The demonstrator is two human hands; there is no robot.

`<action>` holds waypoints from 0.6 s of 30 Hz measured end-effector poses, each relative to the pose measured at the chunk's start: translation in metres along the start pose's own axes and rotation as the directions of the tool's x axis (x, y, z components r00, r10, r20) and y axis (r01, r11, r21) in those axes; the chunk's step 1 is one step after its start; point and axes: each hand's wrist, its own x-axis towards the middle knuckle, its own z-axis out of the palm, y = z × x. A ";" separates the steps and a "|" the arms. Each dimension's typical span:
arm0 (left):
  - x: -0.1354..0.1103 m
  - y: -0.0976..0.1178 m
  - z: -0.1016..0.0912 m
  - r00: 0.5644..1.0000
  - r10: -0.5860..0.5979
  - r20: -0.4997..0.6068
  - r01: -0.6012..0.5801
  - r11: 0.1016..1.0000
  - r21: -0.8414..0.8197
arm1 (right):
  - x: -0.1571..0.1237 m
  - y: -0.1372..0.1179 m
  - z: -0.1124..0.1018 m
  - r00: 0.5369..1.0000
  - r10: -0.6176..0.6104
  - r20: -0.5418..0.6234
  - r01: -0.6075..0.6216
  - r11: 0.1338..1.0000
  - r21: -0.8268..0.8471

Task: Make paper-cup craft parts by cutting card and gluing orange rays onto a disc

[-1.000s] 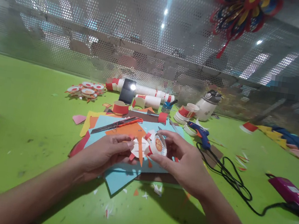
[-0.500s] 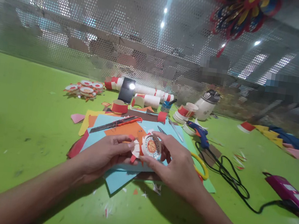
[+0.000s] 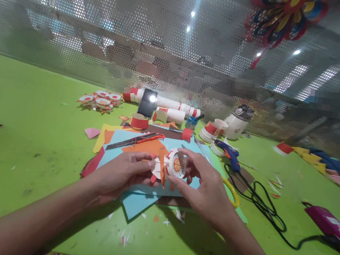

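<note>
Above the blue paper (image 3: 133, 209), L hand (image 3: 122, 172) pinches a white cut-out (image 3: 156, 170) w/ red tabs (image 3: 153, 179) btwn thumb & fingers; R hand (image 3: 208, 182) grips a round printed cup piece (image 3: 178, 165) just beside it, touching or not can't tell. Both prob. v. light, thin card, stiffish but easily creased. Best hold: cup piece by rim, no squeezing; cut-out by flat edge, off the tabs, which'd likely bend or tear.

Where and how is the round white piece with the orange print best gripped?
Probably grip the round white piece by its outer rim, from the right: the circular edge suits the right hand's thumb below, fingers above, while the left hand holds a cut white piece at its left.
</note>
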 end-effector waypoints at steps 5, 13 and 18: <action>0.000 0.002 0.002 1.000 -0.010 -0.010 0.010 1.000 -0.003 | 0.000 0.001 -0.002 0.997 0.077 0.007 -0.077 0.993 0.089; -0.001 0.002 0.003 0.999 -0.003 -0.052 0.003 1.000 0.007 | 0.001 0.000 -0.001 0.995 0.103 0.009 -0.103 0.990 0.098; -0.001 0.001 0.001 0.998 -0.018 -0.068 0.018 1.000 -0.003 | 0.002 -0.001 0.000 0.995 0.097 0.014 -0.098 0.982 0.161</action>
